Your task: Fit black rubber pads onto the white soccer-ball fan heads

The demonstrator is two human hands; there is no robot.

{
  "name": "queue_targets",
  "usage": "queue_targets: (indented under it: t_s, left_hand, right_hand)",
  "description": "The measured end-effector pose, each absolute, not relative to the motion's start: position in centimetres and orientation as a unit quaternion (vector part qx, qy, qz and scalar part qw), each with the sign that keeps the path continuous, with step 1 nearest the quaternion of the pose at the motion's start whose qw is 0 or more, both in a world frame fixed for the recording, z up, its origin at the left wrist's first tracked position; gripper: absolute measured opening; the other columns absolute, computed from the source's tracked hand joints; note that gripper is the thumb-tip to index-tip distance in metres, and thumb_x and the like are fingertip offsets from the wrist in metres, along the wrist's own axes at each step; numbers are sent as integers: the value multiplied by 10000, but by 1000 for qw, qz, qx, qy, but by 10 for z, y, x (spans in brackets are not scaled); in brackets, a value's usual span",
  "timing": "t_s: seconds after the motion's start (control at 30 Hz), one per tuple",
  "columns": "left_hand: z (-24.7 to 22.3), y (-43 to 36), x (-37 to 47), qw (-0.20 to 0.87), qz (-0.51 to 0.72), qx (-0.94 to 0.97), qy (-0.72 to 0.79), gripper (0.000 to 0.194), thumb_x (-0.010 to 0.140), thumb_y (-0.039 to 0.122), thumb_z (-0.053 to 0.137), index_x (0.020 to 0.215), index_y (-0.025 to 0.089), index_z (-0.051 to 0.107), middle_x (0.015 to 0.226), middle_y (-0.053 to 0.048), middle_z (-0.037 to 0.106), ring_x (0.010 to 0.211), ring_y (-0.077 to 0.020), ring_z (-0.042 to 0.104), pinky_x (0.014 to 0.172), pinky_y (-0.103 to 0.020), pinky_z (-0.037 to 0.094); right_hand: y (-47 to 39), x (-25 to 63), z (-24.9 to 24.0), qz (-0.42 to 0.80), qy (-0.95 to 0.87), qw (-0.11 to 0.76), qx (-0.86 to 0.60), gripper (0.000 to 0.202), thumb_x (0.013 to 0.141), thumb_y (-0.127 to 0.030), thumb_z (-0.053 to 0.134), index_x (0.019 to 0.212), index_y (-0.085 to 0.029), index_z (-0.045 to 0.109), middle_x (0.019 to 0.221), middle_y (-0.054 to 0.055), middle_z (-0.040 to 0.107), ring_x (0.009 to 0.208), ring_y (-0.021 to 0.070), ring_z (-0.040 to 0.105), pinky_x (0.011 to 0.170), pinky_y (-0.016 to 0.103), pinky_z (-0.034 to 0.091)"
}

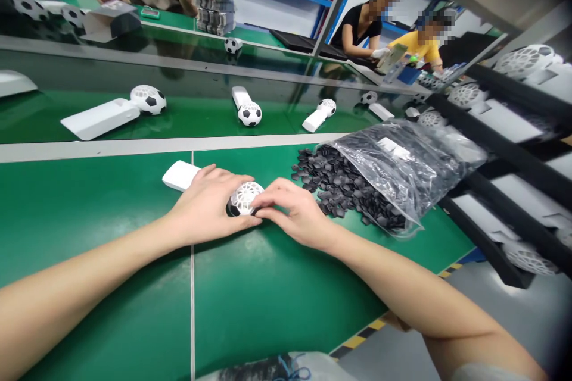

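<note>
On the green bench lies a white handheld fan, its round head patterned like a soccer ball with an open white grille. My left hand is wrapped over it, fingers and thumb around the ball head; the palm covers the part between handle and head. My right hand is pinched at the right side of the head, fingertips touching it. Whatever is between those fingertips is too hidden to make out. Right of my hands, many small black pentagon pieces spill from a clear plastic bag.
Beyond a pale strip, several similar fans, such as one white fan, lie on a green conveyor belt. A black rack holding more fans stands at right. Across the belt, people sit working near a cardboard box.
</note>
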State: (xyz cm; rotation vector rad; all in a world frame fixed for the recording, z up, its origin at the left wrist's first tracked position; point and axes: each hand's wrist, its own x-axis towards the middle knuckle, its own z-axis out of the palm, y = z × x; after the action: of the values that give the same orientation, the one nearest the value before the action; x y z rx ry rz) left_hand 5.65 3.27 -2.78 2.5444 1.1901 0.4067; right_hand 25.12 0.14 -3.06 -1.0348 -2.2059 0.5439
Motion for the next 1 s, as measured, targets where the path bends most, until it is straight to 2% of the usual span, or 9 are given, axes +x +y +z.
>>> queue_targets:
  t_s: [0.13,0.27,0.4,0.5,0.63,0.73,0.87,0.93,1.0]
  left_hand:
    - [-26,31,59,163,148,880,420,581,680,608,535,1122,232,549,1069,-50,631,1020,-278,526,1006,-498,240]
    - [-25,30,62,166,149,881,417,500,699,531,550,1084,212,567,997,-50,642,929,-267,540,895,-448,354]
    - [-24,36,55,182,144,895,382,564,687,541,578,1143,212,539,1026,-61,621,961,-269,520,867,-410,379]
    - [-24,43,47,207,121,908,343,654,676,587,583,1219,235,486,1121,-72,582,1075,-282,471,921,-419,356]
    - [-28,42,46,192,114,912,345,683,682,638,544,1241,253,466,1270,-77,500,1234,-324,330,1038,-520,173]
    - [-31,33,52,145,142,894,400,736,680,664,521,1258,213,453,1258,-112,494,1213,-354,322,1007,-543,207]
    - [-30,30,54,151,146,890,405,689,697,639,525,1235,210,487,1143,-118,546,1120,-327,415,964,-511,296]
    - [-28,34,49,191,131,899,372,665,687,595,573,1249,251,476,1230,-105,509,1193,-333,373,1003,-524,256]
    - [-26,37,44,247,118,894,355,644,706,518,594,1287,297,423,1367,-78,394,1283,-332,279,1017,-513,265]
  right_hand:
    - [6,251,-34,268,-789,345,-432,332,715,-285,686,998,-209,531,1055,56,546,1013,182,514,808,319,477]
    - [7,247,-38,376,-742,342,-436,380,750,-256,641,1086,-202,470,1135,72,543,1022,173,530,771,304,498]
    - [20,259,-33,402,-720,344,-449,246,775,-270,603,991,-174,535,1020,58,602,915,152,579,751,291,497]
    - [36,282,-28,278,-736,333,-520,123,812,-266,555,848,-166,618,863,36,628,782,138,586,748,304,479]
    - [45,298,-31,135,-797,233,-541,83,785,-202,599,808,-174,673,812,36,640,776,148,578,766,295,452]
    - [43,294,-37,120,-822,172,-530,109,798,-208,590,846,-167,678,836,54,642,822,164,580,778,290,443]
    - [47,288,-38,160,-787,143,-578,75,778,-181,602,835,-162,648,790,43,642,715,139,589,688,257,445]
    - [51,290,-37,204,-768,138,-591,61,751,-162,622,812,-166,618,732,19,640,646,120,582,615,230,433]
    - [53,293,-35,231,-769,143,-579,52,739,-151,625,765,-174,587,661,-9,626,601,108,567,574,213,416]
